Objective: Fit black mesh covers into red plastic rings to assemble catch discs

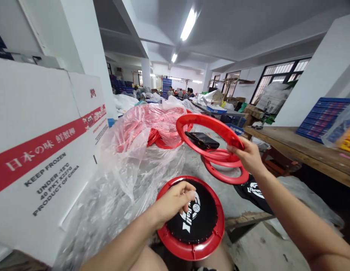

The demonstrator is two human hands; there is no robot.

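Your left hand pinches the black-centred red disc on your lap; your right hand, arm outstretched, grips a red ring above the cluttered workbench. A white carton stands at its left edge.

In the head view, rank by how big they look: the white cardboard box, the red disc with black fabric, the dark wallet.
1. White cardboard box, though nearness to the camera inflates it.
2. Red disc with black fabric, under the left hand.
3. Dark wallet.
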